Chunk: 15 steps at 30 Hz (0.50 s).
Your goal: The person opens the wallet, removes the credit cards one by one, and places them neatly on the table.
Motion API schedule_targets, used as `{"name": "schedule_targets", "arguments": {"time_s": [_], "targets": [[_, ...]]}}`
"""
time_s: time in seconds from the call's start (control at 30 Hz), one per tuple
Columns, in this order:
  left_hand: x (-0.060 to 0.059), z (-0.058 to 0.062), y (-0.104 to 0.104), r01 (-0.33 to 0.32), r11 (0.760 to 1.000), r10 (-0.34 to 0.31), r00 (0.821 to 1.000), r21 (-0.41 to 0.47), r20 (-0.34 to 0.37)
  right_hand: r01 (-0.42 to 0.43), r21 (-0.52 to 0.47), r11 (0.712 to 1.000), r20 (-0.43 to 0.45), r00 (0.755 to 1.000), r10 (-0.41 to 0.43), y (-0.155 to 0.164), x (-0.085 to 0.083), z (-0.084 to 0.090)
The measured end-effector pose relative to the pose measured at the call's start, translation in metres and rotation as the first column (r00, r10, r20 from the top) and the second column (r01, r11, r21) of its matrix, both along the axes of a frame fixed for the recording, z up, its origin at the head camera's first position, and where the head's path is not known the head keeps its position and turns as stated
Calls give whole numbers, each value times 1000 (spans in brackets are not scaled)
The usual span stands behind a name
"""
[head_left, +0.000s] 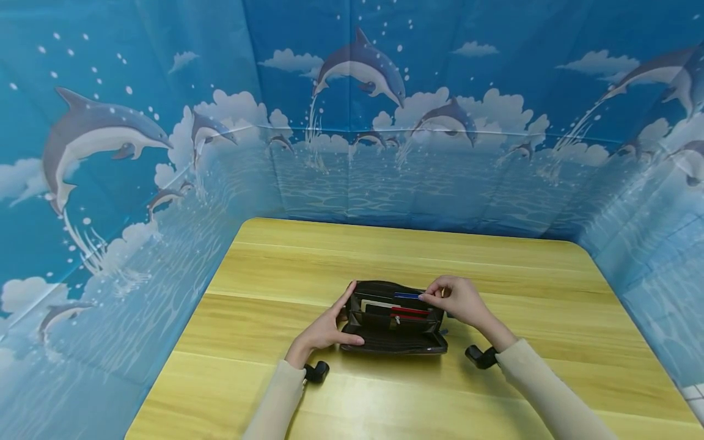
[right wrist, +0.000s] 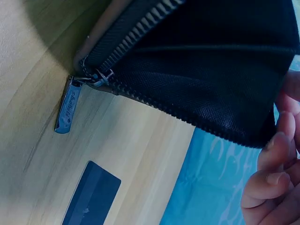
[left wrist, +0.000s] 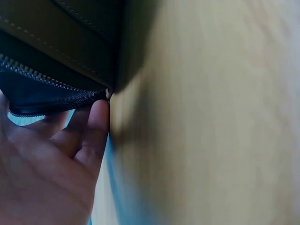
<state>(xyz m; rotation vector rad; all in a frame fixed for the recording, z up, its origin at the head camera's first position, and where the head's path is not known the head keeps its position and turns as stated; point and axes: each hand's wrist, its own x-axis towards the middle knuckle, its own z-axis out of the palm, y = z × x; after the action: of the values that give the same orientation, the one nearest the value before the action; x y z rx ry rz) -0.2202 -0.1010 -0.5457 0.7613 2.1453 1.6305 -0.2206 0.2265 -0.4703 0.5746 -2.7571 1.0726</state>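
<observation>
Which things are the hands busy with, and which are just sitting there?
Busy with:
- black wallet, lying open, steadied by the left hand
- blue card, pinched by the right hand at the wallet's far side

Just sitting there:
- red cards and white paper tucked inside the wallet
- dark blue card flat on the wooden table
- dolphin backdrop

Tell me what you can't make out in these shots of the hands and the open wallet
- Head view: print on the cards in the wallet is too small to read.
- Head view: what the right hand pinches is covered by its fingertips.
- Left wrist view: left hand is cut off by the frame edge; the table is blurred.
- Right wrist view: zipper pull lettering is too small; a dark card runs off the bottom edge.
</observation>
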Motion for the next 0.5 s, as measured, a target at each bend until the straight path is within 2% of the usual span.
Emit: {"name": "schedule_targets", "arguments": {"time_s": [0.33,0.5], "targets": [[-1,-2,-1,-8,1000,8,1000,-12,-2,-16,43,999,-47,999,18,-2,0,-5],[-1,-3,0,-7,1000,7,1000,1,3,8,80,997,-71,997,-3,-3,-1,-5]]}}
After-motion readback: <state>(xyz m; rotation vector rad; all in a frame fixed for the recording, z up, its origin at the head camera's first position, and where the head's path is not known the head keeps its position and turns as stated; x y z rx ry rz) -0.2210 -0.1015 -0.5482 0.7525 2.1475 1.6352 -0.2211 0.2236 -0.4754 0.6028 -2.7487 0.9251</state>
